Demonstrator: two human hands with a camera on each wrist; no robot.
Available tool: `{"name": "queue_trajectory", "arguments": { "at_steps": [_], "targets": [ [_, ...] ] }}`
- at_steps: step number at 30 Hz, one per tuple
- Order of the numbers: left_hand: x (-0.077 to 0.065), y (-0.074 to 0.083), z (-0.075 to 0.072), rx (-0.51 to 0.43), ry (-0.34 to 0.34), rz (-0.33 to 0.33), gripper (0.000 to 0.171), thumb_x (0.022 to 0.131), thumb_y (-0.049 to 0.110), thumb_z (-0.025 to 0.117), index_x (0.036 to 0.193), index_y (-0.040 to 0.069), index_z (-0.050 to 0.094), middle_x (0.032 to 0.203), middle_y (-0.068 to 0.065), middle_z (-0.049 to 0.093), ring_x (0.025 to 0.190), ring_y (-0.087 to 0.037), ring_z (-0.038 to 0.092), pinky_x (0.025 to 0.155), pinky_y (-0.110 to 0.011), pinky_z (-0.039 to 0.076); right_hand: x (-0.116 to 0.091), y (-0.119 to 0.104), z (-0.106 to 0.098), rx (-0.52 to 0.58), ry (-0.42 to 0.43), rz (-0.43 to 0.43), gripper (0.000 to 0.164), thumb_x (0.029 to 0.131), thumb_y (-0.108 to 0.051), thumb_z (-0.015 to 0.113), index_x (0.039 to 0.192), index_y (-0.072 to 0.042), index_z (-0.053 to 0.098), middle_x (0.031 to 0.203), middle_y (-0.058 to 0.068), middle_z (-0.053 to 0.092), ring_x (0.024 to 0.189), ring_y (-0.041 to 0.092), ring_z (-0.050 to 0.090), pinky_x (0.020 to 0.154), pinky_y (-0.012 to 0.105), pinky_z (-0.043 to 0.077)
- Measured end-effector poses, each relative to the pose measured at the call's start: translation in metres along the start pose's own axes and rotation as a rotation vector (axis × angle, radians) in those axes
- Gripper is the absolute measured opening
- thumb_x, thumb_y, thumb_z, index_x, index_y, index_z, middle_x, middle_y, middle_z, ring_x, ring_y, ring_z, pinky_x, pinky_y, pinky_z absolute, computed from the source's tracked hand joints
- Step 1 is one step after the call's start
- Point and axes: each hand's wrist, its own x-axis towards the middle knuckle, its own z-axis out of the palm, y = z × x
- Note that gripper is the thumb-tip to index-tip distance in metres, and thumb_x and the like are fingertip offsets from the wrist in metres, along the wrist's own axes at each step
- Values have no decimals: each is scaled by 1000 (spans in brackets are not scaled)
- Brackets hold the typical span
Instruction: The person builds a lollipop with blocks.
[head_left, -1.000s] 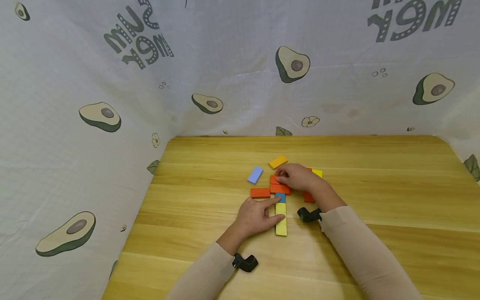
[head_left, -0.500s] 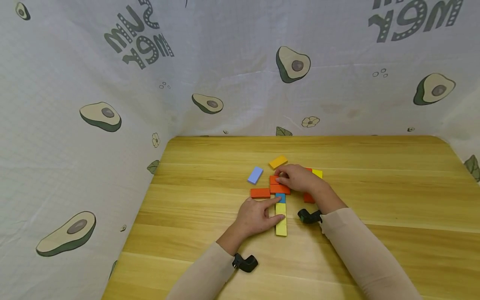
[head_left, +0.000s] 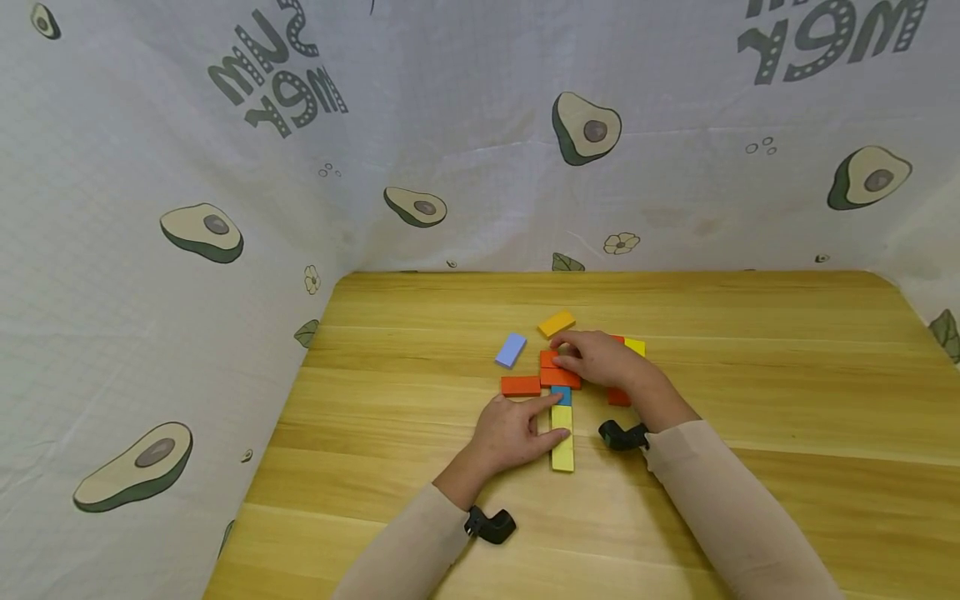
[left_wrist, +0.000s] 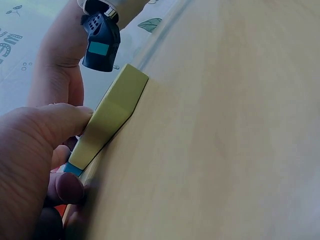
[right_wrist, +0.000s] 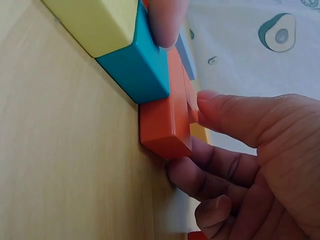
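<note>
We are working with both hands over a line of blocks on the wood-grained tabletop point(head_left: 420, 483). Our left hand point(head_left: 508, 432) is gripping nothing: its outstretched forefinger is resting on the small, smooth blue block point(right_wrist: 135, 75), and its thumb, spread wide of that finger, is touching the narrow pale yellow strip point(head_left: 562, 455) (one block or two, we cannot tell beneath the thumb). Our right hand point(head_left: 598, 357) is holding a narrow pinch — thumb and forefinger close together — on the upper red-orange rectangular block point(head_left: 548, 360), whose right end is hiding under the fingers. That block is lying along the far side of the lower red-orange rectangular block point(head_left: 560, 379), which is sitting crosswise against the blue one.

We are judging this as a squaring-up step, so a light pinch and tiny nudges are suiting it best. Pushing hard would be risking a skewed crosswise block — and a shifted blue one with it — so we should be pressing the left forefinger straight down, never sideways. We should also be watching the seam between the two red-orange pieces, and minding the loose red rectangular block point(head_left: 521, 387), which is lying just beside the crosswise block's left end.
</note>
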Motion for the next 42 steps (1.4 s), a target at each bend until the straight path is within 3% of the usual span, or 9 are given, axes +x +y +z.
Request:
{"name": "queue_trajectory", "arguments": {
  "at_steps": [11, 20, 29, 37, 42],
  "targets": [
    [0, 0, 1, 2, 11, 9, 54, 94, 56, 67, 141, 30, 64, 51, 17, 49, 45, 4, 36, 65, -17, 30, -14, 3, -6, 37, 27, 23, 39, 103, -29, 62, 136, -8, 59, 105, 11, 68, 87, 22, 60, 85, 44, 53],
    [0, 1, 1, -5, 7, 1, 54, 94, 56, 67, 142, 30, 63, 51, 17, 49, 46, 5, 36, 65, -17, 29, -53, 25, -19, 77, 89, 88, 37, 101, -26, 66, 129, -2, 63, 92, 7, 62, 78, 19, 54, 70, 32, 46],
    [-1, 2, -1, -14, 8, -8, 55, 93, 55, 68, 142, 30, 63, 53, 16, 53, 47, 5, 37, 65, -18, 28, -84, 45, -14, 126, 33, 136, 46, 91, -32, 77, 125, -3, 65, 100, 7, 63, 87, 20, 54, 76, 33, 46],
    [-2, 3, -2, -33, -15, -25, 54, 94, 53, 68, 142, 30, 63, 54, 15, 57, 48, 6, 38, 65, -18, 28, -87, 45, -10, 107, 32, 126, 33, 90, -31, 79, 110, -7, 69, 94, 2, 65, 84, 16, 56, 74, 32, 47],
    [-1, 3, -2, -28, -20, -30, 55, 94, 54, 67, 142, 30, 63, 53, 16, 54, 48, 5, 38, 66, -18, 30, -75, 39, -6, 70, 117, 90, 31, 96, -29, 72, 116, -6, 67, 93, 2, 67, 81, 15, 57, 74, 32, 48]
  ]
}}
